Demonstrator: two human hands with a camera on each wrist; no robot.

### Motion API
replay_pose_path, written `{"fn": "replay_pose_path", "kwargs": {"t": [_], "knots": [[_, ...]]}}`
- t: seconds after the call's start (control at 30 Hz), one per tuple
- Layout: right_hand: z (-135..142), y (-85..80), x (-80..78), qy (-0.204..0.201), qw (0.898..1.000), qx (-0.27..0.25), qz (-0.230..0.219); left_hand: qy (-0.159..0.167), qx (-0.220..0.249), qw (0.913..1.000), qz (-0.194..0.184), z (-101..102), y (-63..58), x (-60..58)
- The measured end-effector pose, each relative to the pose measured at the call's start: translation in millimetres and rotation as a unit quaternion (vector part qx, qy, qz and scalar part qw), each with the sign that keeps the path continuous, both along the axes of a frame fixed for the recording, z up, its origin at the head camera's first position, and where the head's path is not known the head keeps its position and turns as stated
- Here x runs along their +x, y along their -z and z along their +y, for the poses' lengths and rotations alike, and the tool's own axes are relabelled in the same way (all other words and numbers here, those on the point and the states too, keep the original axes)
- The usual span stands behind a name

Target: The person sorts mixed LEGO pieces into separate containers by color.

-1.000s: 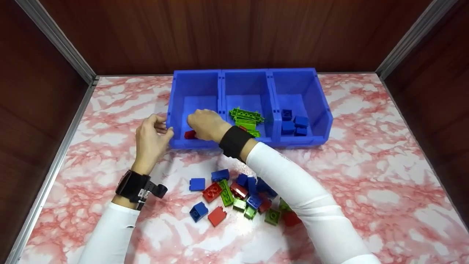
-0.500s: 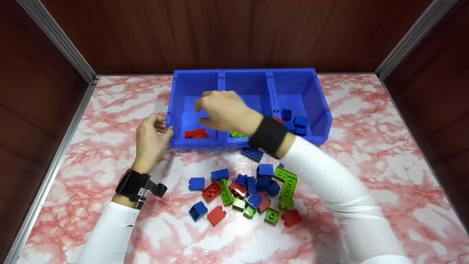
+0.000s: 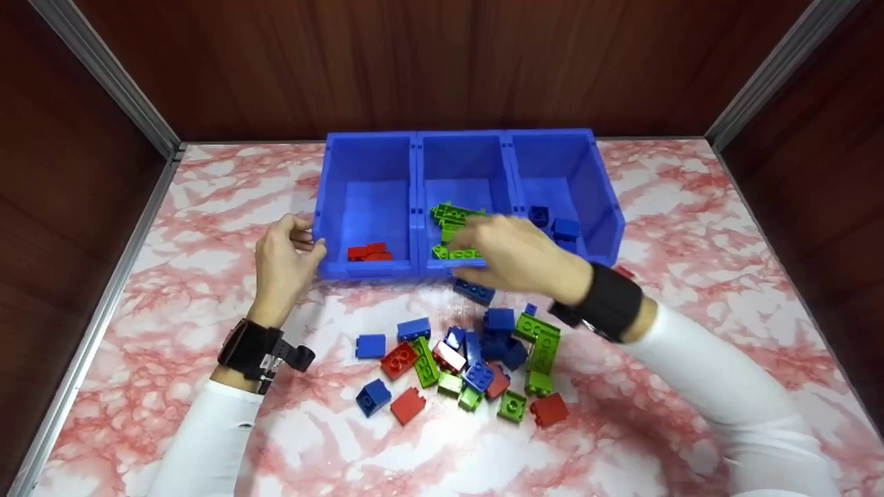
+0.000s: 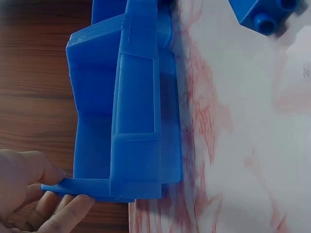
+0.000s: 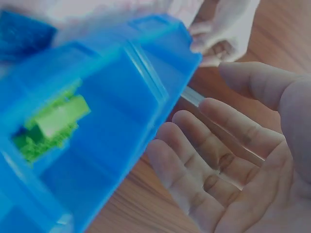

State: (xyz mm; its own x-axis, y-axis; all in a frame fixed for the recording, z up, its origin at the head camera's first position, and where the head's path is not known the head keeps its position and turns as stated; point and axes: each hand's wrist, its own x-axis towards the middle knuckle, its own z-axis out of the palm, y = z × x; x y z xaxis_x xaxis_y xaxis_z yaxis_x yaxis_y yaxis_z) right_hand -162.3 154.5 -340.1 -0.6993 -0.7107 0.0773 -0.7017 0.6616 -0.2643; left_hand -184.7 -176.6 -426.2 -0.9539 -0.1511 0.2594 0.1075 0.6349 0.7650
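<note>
A blue three-compartment storage bin point(image 3: 369, 271) stands at the back of the table. My left hand point(image 3: 284, 262) pinches the rim of its left side wall between thumb and fingers, as the left wrist view shows. Over the front of the middle compartment is my right hand point(image 3: 525, 257). Its fingers are spread and loosely bent, with nothing held in the right wrist view. Red toy bricks point(image 3: 369, 252) lie in the left compartment, green toy bricks point(image 5: 60, 116) in the middle one, and blue toy bricks point(image 3: 566, 230) in the right one, partly hidden by the right hand.
In front of the bin lies a loose pile of blue, red and green bricks point(image 3: 478, 376) on the marbled table. One dark blue brick point(image 3: 474, 292) sits close to the bin's front edge. Dark wooden panels point(image 3: 442, 69) enclose the back and sides.
My right hand has come up out of the left compartment and moved right, leaving red bricks there. The left hand has kept its place on the bin's wall.
</note>
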Motion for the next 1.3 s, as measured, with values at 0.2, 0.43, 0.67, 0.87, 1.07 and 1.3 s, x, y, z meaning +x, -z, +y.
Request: {"fn": "replay_pose_path", "kwargs": {"t": [0.2, 0.43, 0.67, 0.87, 1.07, 1.3], "knots": [[21.7, 25.8, 22.6, -0.017, 1.000, 0.002, -0.020, 0.002, 0.005, 1.0000, -0.004, -0.1, -0.5, 1.2], [32.7, 59.0, 30.4, -0.004, 0.998, 0.013, -0.060, 0.003, 0.008, 0.9999, -0.013, 0.0, -1.3, 1.6], [38.4, 79.0, 31.7, -0.004, 0.999, 0.016, -0.050, 0.005, 0.006, 0.9999, -0.015, 0.9, -2.8, 0.9], [40.0, 84.1, 30.8, -0.004, 0.998, 0.024, -0.056, 0.001, 0.002, 0.9999, -0.010, 0.2, -1.5, 1.1], [38.6, 86.4, 26.1, 0.001, 0.996, 0.015, -0.093, 0.002, 0.005, 1.0000, -0.002, 0.3, -1.0, 0.6], [41.8, 84.7, 21.7, 0.006, 0.995, 0.009, -0.095, 0.002, 0.002, 1.0000, -0.007, 0.1, -0.9, 0.7]]}}
